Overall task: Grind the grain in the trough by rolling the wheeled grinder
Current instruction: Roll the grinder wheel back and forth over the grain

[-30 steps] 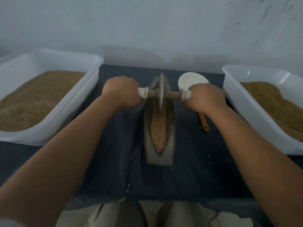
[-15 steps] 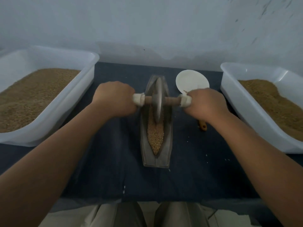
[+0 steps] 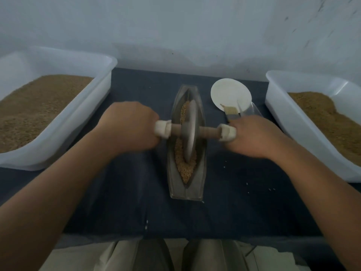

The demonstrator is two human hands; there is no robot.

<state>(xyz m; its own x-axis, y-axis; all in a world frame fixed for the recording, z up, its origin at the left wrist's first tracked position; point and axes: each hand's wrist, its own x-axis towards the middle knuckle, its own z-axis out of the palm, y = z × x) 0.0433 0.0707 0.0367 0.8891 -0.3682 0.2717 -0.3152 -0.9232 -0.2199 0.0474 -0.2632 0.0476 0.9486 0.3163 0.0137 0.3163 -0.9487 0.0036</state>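
Head view, read left to right. Counted two tubs, two hands, one trough, one wheeled grinder and one plate.

Saw the left tub (image 3: 84, 122) at 9 o'clock, white smooth plastic, heaped with brown granular meal. Found the left hand (image 3: 129, 127) fisted round the pale left end of the axle.

Noted the wheeled grinder (image 3: 190, 132) between both fists: a flat grey wheel, upright on a ribbed wooden axle, rim down in the tan grain (image 3: 185, 171) near mid-trough.

Found the trough (image 3: 199, 178) boat-shaped, running 12 to 6 on dark cloth (image 3: 125, 202).

Spotted the round white plate (image 3: 228, 92) at 1 o'clock. Found the right hand (image 3: 256, 137) clenched round the right end, at 3 o'clock of the wheel. Saw the right tub (image 3: 289, 122), alike.
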